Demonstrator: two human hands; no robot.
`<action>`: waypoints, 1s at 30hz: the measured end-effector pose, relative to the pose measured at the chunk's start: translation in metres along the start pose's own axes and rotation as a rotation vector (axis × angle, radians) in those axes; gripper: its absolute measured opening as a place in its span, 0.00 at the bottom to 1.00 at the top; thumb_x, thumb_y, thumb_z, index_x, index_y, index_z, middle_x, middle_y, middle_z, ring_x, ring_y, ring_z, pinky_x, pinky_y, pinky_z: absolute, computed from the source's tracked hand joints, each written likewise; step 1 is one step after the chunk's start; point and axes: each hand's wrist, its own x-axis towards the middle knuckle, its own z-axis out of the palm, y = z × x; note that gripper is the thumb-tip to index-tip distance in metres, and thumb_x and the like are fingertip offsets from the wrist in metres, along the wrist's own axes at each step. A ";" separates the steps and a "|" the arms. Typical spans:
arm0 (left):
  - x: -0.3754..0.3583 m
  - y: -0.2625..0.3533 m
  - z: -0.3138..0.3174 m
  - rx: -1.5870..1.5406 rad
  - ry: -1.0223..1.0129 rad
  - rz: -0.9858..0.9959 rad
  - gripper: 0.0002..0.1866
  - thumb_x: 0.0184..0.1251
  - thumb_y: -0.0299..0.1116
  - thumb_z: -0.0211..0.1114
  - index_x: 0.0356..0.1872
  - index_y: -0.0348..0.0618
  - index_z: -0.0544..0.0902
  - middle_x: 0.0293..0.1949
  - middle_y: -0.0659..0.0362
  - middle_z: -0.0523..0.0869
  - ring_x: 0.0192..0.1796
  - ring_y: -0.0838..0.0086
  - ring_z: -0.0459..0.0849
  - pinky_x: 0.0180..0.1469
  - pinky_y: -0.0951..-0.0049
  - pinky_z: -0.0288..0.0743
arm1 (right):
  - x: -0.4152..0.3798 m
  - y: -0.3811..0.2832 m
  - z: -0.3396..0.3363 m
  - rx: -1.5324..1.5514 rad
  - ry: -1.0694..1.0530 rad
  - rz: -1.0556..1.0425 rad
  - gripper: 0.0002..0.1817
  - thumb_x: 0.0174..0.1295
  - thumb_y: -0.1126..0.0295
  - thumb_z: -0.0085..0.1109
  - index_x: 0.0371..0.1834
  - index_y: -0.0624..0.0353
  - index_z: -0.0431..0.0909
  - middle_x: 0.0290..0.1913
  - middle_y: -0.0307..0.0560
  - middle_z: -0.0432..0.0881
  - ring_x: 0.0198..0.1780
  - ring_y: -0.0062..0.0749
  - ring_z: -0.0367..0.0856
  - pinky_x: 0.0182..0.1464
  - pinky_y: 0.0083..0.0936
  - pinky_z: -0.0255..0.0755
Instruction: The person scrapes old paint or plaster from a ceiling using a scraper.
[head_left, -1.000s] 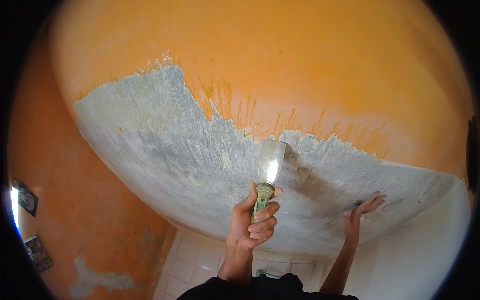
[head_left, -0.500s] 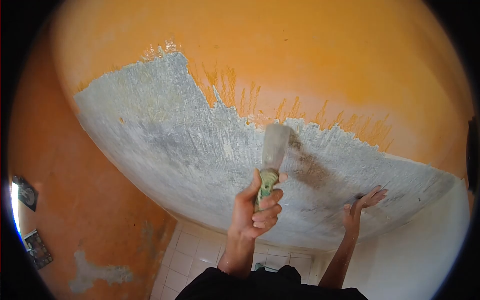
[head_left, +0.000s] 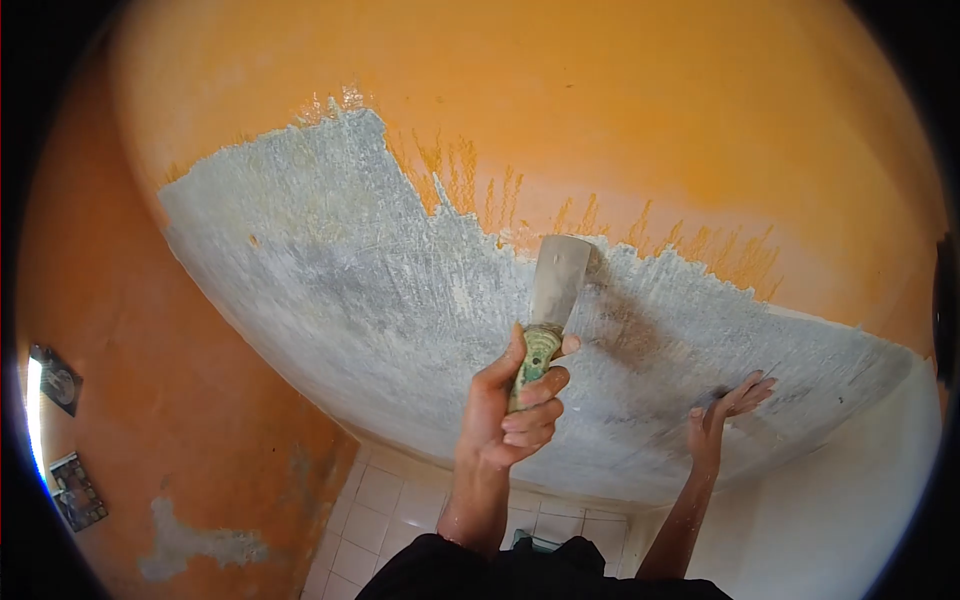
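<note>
My left hand (head_left: 515,410) is wrapped around the worn greenish handle of a putty knife (head_left: 562,275), its wide metal blade pointing upward. The blade's end lies at the ragged border where the orange paint (head_left: 640,110) meets the bare grey wall surface (head_left: 330,230). To the right, my right hand (head_left: 735,400) is open, with fingers stretched out against or very near the grey part; exact contact is hard to tell. A dark brownish patch (head_left: 630,325) shows on the wall between the two hands.
An orange side wall (head_left: 200,400) with a grey bare patch (head_left: 195,545) stands on the left, with pictures (head_left: 77,492) at its far edge. White tiles (head_left: 375,490) lie below. A pale wall (head_left: 830,500) is at lower right.
The putty knife in my left hand has moved slightly up, its blade now reaching higher at the paint border. My right hand stays in place. The view has shifted slightly.
</note>
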 end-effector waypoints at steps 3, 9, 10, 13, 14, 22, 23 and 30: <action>-0.007 -0.010 -0.018 -0.009 0.000 0.034 0.30 0.76 0.54 0.38 0.59 0.34 0.66 0.22 0.61 0.69 0.11 0.85 0.61 0.07 0.85 0.53 | 0.004 -0.002 -0.001 0.021 0.008 0.001 0.49 0.58 0.44 0.41 0.75 0.61 0.34 0.75 0.65 0.31 0.74 0.58 0.32 0.70 0.50 0.31; 0.018 0.008 0.017 0.102 -0.042 0.045 0.32 0.76 0.55 0.36 0.62 0.34 0.65 0.22 0.61 0.70 0.12 0.85 0.61 0.07 0.85 0.53 | 0.005 -0.007 -0.003 0.053 0.018 0.003 0.50 0.57 0.41 0.40 0.75 0.61 0.34 0.75 0.64 0.29 0.74 0.58 0.30 0.70 0.51 0.29; 0.013 0.003 0.010 0.055 -0.023 0.050 0.31 0.76 0.54 0.36 0.61 0.34 0.65 0.22 0.61 0.70 0.12 0.85 0.61 0.07 0.85 0.53 | 0.007 -0.007 -0.003 0.057 0.022 0.000 0.51 0.57 0.40 0.40 0.75 0.60 0.33 0.75 0.64 0.29 0.74 0.58 0.30 0.70 0.51 0.29; -0.016 -0.018 -0.038 -0.048 0.056 0.044 0.31 0.76 0.54 0.37 0.60 0.34 0.66 0.21 0.60 0.70 0.11 0.85 0.60 0.07 0.85 0.54 | 0.007 -0.005 -0.002 0.076 0.031 -0.003 0.51 0.57 0.39 0.40 0.75 0.60 0.33 0.75 0.64 0.29 0.74 0.58 0.29 0.70 0.52 0.28; -0.012 -0.014 -0.036 -0.037 0.030 0.026 0.31 0.76 0.54 0.37 0.60 0.34 0.66 0.22 0.60 0.70 0.11 0.85 0.61 0.07 0.85 0.53 | 0.009 -0.005 -0.001 0.082 0.039 -0.004 0.51 0.56 0.39 0.40 0.75 0.60 0.33 0.75 0.63 0.28 0.74 0.58 0.29 0.70 0.52 0.27; -0.013 -0.007 -0.036 -0.015 -0.042 0.077 0.32 0.76 0.54 0.36 0.63 0.33 0.65 0.24 0.59 0.70 0.12 0.84 0.61 0.07 0.85 0.51 | 0.011 -0.011 -0.004 0.101 0.047 -0.002 0.53 0.55 0.35 0.38 0.75 0.59 0.32 0.75 0.63 0.27 0.74 0.59 0.26 0.70 0.54 0.25; -0.019 -0.010 -0.041 -0.032 -0.057 0.072 0.31 0.77 0.53 0.36 0.62 0.33 0.65 0.24 0.59 0.71 0.12 0.84 0.61 0.07 0.85 0.51 | 0.009 -0.012 -0.004 0.102 0.047 0.001 0.54 0.55 0.34 0.38 0.75 0.59 0.32 0.75 0.63 0.27 0.74 0.59 0.26 0.69 0.55 0.25; -0.017 0.000 -0.023 -0.068 -0.011 0.047 0.31 0.76 0.54 0.38 0.58 0.32 0.67 0.22 0.60 0.70 0.11 0.84 0.61 0.07 0.86 0.52 | 0.013 -0.017 -0.002 0.110 0.052 0.002 0.55 0.54 0.31 0.37 0.76 0.58 0.31 0.75 0.62 0.25 0.75 0.59 0.24 0.69 0.56 0.23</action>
